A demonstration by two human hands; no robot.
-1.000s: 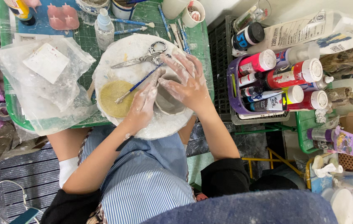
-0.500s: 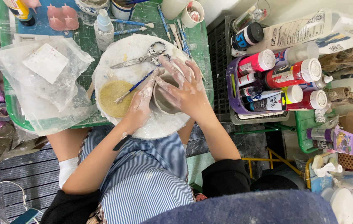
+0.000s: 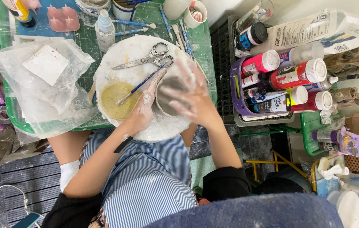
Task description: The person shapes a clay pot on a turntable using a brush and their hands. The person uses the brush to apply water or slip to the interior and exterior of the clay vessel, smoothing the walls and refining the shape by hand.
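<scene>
A grey clay bowl [image 3: 169, 90] sits on a round white board [image 3: 124, 55] over the green table. My left hand [image 3: 143, 107], smeared with clay, presses against the bowl's left wall. My right hand [image 3: 190, 95] cups the bowl's right side and rim; it is blurred. Left of the bowl lies a yellow sponge [image 3: 116, 99] with a blue-handled tool [image 3: 139, 86] across it. Scissors [image 3: 148, 59] rest at the board's far side.
A crumpled clear plastic bag [image 3: 40, 80] lies at the left. A purple basket [image 3: 236, 95] of paint bottles stands on a black crate at the right. Cups, brushes and a small spray bottle [image 3: 103, 29] line the table's far edge.
My right hand has slid round the bowl's right side. The left hand has stayed against the left wall.
</scene>
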